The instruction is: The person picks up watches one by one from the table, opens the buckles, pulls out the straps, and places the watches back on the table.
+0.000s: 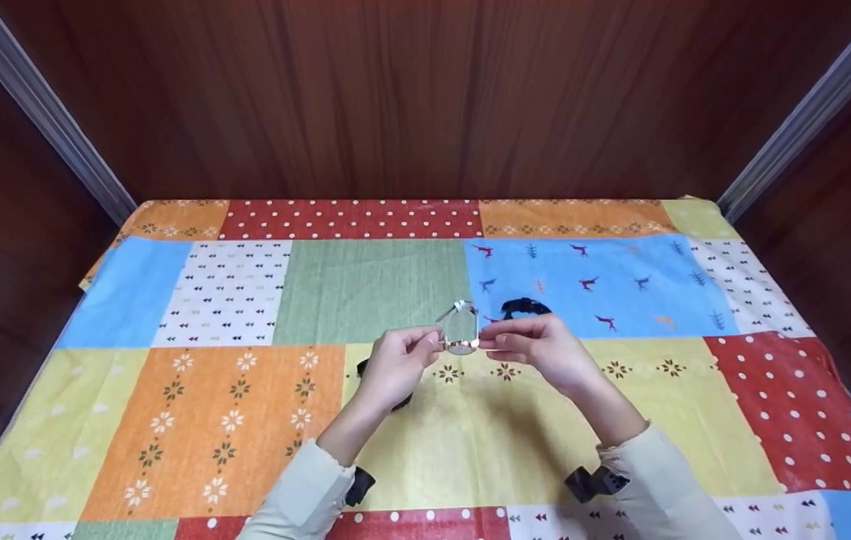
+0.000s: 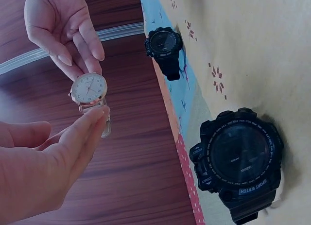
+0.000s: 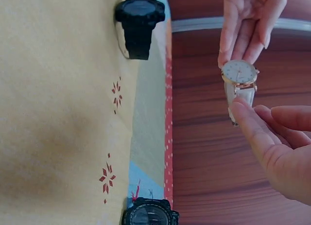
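Note:
A wristwatch with a white dial, a rose-gold rim and a pale strap is held up between both hands above the cloth. My left hand holds it by the fingertips at its left side; my right hand does the same at its right. Its dial faces the wrist cameras, with the strap hanging behind. One black sports watch lies below my left hand, which partly covers it in the head view. Another black sports watch lies just beyond my right hand.
A patchwork tablecloth of coloured, patterned squares covers the table. Dark wood-grain panels rise at the back and both sides, with metal strips at the corners. Black devices sit on the wrists over pale sleeves.

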`<control>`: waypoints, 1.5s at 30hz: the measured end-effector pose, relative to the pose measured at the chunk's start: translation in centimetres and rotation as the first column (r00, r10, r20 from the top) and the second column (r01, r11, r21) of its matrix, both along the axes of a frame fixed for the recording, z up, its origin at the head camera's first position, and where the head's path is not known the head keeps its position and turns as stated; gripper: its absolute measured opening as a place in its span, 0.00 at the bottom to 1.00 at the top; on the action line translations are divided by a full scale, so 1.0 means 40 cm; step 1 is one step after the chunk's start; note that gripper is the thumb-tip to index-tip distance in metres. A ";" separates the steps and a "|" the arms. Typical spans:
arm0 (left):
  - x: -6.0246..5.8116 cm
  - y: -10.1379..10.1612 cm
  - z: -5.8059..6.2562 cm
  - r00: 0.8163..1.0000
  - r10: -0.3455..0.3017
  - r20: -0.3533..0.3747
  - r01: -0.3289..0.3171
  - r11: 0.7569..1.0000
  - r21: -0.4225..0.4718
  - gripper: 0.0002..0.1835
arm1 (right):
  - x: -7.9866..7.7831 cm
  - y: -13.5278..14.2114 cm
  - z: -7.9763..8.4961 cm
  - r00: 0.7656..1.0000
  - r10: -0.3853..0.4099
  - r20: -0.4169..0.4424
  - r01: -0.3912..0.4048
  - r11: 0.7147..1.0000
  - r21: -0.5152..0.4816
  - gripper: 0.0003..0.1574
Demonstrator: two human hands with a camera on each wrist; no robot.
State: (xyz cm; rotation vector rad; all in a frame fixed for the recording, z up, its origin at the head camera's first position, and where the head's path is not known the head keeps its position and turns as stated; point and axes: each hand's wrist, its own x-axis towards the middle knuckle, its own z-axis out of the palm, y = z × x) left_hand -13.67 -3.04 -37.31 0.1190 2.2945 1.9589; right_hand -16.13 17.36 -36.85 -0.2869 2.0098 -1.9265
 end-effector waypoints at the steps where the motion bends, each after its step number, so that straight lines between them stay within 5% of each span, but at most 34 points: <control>1: 0.000 0.001 -0.001 1.000 0.002 -0.003 -0.002 1.000 0.003 0.14 | 0.000 0.000 0.000 1.000 -0.004 0.001 0.004 1.000 -0.001 0.17; 20: -0.002 0.010 -0.008 0.997 0.080 -0.003 -0.079 0.991 0.112 0.07 | 0.013 -0.013 0.014 0.999 -0.035 -0.028 0.035 0.999 0.006 0.16; 29: 0.005 0.016 0.002 0.996 0.075 -0.043 -0.068 0.988 0.142 0.06 | 0.019 -0.023 0.018 0.991 -0.062 -0.116 0.068 0.997 0.048 0.13; 45: 0.014 0.016 0.019 0.992 0.100 -0.081 -0.091 0.990 0.108 0.16 | 0.031 -0.039 0.038 0.976 -0.117 -0.184 0.125 0.991 0.036 0.15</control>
